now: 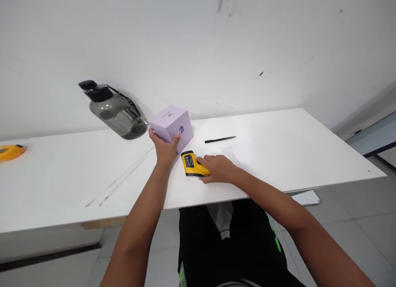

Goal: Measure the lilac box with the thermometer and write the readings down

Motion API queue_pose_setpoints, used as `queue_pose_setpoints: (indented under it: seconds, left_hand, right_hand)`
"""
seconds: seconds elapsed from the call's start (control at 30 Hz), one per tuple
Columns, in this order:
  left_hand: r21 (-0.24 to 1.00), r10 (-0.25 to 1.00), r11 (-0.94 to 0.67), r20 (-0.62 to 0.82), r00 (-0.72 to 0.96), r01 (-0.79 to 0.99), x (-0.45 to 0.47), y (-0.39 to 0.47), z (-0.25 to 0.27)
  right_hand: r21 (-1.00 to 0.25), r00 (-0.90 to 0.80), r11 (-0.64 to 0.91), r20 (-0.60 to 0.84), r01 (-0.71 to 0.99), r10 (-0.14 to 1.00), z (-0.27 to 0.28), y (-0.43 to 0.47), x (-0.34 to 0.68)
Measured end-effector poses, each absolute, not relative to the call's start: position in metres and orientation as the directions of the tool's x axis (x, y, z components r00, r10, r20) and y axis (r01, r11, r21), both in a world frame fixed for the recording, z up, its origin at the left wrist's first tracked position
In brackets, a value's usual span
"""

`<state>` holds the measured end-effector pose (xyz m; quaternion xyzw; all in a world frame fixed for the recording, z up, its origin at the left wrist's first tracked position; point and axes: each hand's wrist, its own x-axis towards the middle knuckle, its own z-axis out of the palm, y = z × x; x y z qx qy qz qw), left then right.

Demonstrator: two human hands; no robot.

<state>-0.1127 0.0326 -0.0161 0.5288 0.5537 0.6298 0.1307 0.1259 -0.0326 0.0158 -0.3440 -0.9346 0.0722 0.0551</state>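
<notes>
My left hand [166, 148] grips a lilac cube-shaped box [181, 132] by its lower near side, thumb on the front face and fingers at the left. The box has a small gold mark on top and a purple emblem in front. In my right hand [219, 169] is a yellow and black infrared thermometer [191, 164] with a label on its side, lying low over the table just in front of the box. My fingers wrap its handle. Beyond my right hand lies a black pen [220, 139], beside a paper with faint writing [229, 152] partly behind that hand.
A grey translucent water bottle [119, 115] with a black lid and strap stands left of the box. An orange-yellow object [11, 152] sits at the far left of the white table [293, 146]. The wall [198, 51] borders the table's back edge.
</notes>
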Motion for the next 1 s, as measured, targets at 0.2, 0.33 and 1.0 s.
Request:
queue_pose_setpoints:
  seconds: [0.2,0.33,1.0]
  left_hand:
    - [0.841,0.753,-0.335,0.509,-0.416,0.424,-0.1127,0.0318,-0.0157]
    - [0.836,0.747,-0.355,0.523,-0.41,0.418,-0.1129,0.033,-0.0165]
    - [0.827,0.747,-0.346,0.529,-0.403,0.444,-0.1138,0.0337,-0.0181]
  right_hand:
    - [-0.176,-0.732,0.734,0.09,0.656,0.675,0.0153,-0.0323,0.1261]
    - [-0.221,-0.733,0.728,0.076,0.649,0.676,0.0176,-0.0332,0.1274]
    - [-0.137,-0.764,0.761,0.046,0.634,0.644,0.0178,-0.0332,0.1269]
